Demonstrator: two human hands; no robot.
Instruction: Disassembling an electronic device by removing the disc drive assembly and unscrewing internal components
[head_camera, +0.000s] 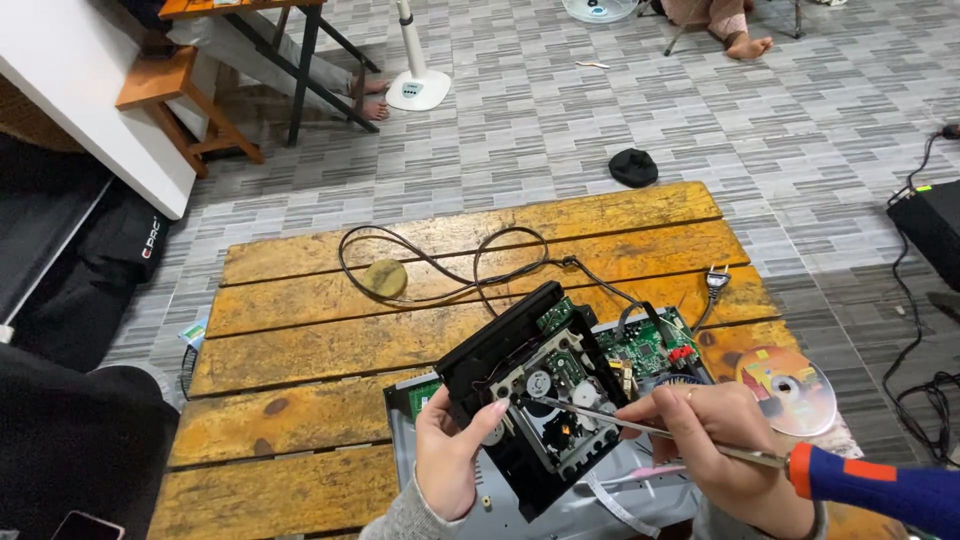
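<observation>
**Disc drive held up out of the player, screwdriver tip inside it**

Two hands in shot, both the person's own. The left hand is wrapped around the lower-left edge of one black disc drive mechanism, thumb lying across its front face, propping it tilted up off the grey metal chassis underneath. So that grip is closed on the drive.

The right hand is closed around the shaft of one screwdriver, fingers pinching the metal part. Its blue and orange handle sticks out past the hand towards the lower right, and the tip runs up and left from the fingers into the middle of the drive, near the round white gears. Whether the tip is sitting on a screw is too small to tell.

Just above the right hand there's one green circuit board in the chassis, touching the drive's upper right corner. Right of that hand lies one disc with a colourful label, flat on the wooden plank table.

Beyond both hands, one black power cord loops across the planks, its plug out at the far right end. One round yellowish object sits by the cord loop, well away from the left hand.

Off the table: one black lump on the tiled floor and one white fan base.
</observation>
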